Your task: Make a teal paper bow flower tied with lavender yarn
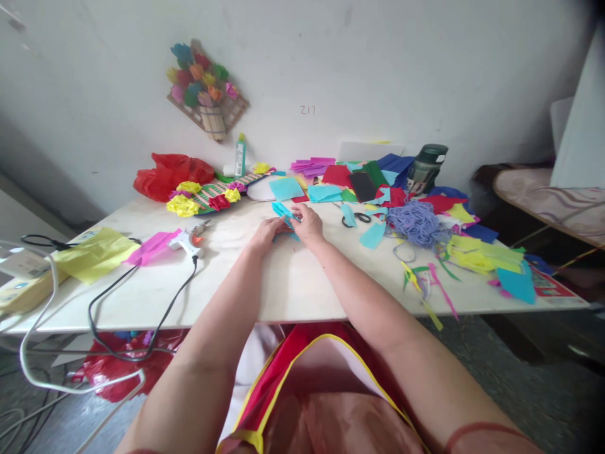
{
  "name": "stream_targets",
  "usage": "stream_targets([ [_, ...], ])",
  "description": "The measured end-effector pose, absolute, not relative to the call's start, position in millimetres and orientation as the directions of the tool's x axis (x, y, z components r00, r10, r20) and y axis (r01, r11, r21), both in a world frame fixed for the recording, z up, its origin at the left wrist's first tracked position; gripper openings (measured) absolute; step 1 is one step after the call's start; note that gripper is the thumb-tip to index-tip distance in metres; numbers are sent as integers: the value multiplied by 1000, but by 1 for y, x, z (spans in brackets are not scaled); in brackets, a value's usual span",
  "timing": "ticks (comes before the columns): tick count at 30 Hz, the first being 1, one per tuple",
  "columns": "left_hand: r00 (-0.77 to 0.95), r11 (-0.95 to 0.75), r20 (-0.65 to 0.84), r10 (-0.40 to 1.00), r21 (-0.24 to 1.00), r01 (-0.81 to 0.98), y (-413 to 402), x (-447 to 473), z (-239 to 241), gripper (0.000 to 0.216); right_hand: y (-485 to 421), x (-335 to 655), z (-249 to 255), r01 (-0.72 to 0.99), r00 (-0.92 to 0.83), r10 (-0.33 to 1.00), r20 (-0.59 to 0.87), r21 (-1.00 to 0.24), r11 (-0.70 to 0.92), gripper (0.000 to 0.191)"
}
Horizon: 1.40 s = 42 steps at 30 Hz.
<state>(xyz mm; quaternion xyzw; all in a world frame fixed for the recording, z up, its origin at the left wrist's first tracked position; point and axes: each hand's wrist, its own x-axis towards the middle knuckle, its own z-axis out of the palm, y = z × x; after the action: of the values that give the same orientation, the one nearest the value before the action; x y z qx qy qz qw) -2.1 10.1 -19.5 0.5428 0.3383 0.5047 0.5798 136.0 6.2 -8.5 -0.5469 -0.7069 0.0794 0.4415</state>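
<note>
Pale wall (378, 75) behind, with a paper-flower ornament (201, 82) mounted upper left and a short handwritten mark beside it; white work table (293, 290) below. Blue paper piece (282, 210) is at the table's middle, between both hands. Left hand (268, 234): fingers curled, nearly closed on the paper's near side. Right hand (308, 226): thumb and fingers drawn together, pinching its other side. Exact finger contact too small to resolve.

Progress, as judged: piece looks partly folded or gathered, not finished. Yellow, red and purple paper blooms already sit on a green slatted panel (212, 197) at back left; flat blue sheets (287, 188) beyond the hands appear unworked.

Surface: glue gun (188, 241) lies left, apart from the hands, near a yellow sheet (97, 253). Right side cluttered: scissors (363, 217) partly under blue scraps, lavender yarn (416, 222), dark lidded bottle (426, 169).
</note>
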Motion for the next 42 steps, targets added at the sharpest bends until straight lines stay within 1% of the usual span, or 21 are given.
stream_targets([
  [2, 262, -96, 153, 953, 971, -220, 11, -2, -20, 38, 5, 136, -8, 707, -17, 843, 537, -590, 390, 32],
  [4, 252, -83, 138, 958, 973, -217, 12, -2, -20, 40, 3, 136, -7, 728, -48, 834, 550, -553, 406, 30],
  [9, 211, -50, 96, 973, 976, -212, 12, -2, -19, 46, -2, 137, -2, 810, -174, 786, 593, -368, 457, 28],
  [14, 188, -33, 78, 979, 972, -231, 11, -1, -18, 39, -7, 136, 1, 837, -273, 749, 604, -234, 494, 30],
  [16, 164, -21, 61, 985, 972, -234, 10, -1, -17, 36, -8, 135, 2, 841, -297, 743, 600, -205, 501, 30],
  [19, 139, -16, 50, 989, 971, -239, 9, 1, -15, 28, -8, 135, 1, 837, -311, 737, 600, -194, 511, 30],
  [23, 113, -20, 50, 992, 968, -252, 9, 2, -14, 15, -9, 136, 1, 811, -304, 726, 617, -232, 537, 32],
  [25, 97, -25, 51, 994, 967, -253, 9, 2, -14, 13, -10, 137, 2, 789, -301, 725, 619, -265, 554, 30],
  [27, 98, -32, 58, 993, 967, -252, 9, 2, -14, 13, -11, 138, 4, 757, -286, 737, 613, -327, 565, 28],
  [29, 122, -36, 70, 990, 965, -260, 8, 1, -15, 15, -9, 141, 4, 701, -228, 777, 587, -455, 549, 25],
  [32, 157, -21, 65, 985, 964, -266, 9, 0, -15, 17, -2, 145, 0, 549, -102, 863, 495, -695, 464, 24],
  [33, 162, -17, 61, 985, 964, -265, 9, 0, -16, 17, 1, 147, -2, 496, -69, 884, 462, -753, 432, 24],
  [35, 168, -13, 57, 984, 967, -254, 9, -1, -16, 17, 8, 150, -5, 414, -31, 912, 410, -825, 385, 24],
  [38, 171, -21, 65, 983, 969, -248, 9, 0, -16, 17, 14, 152, -9, 396, -43, 918, 394, -837, 377, 24],
  [42, 186, -45, 93, 978, 968, -248, 9, 0, -16, 17, 15, 148, -10, 545, -82, 892, 444, -730, 413, 14],
])
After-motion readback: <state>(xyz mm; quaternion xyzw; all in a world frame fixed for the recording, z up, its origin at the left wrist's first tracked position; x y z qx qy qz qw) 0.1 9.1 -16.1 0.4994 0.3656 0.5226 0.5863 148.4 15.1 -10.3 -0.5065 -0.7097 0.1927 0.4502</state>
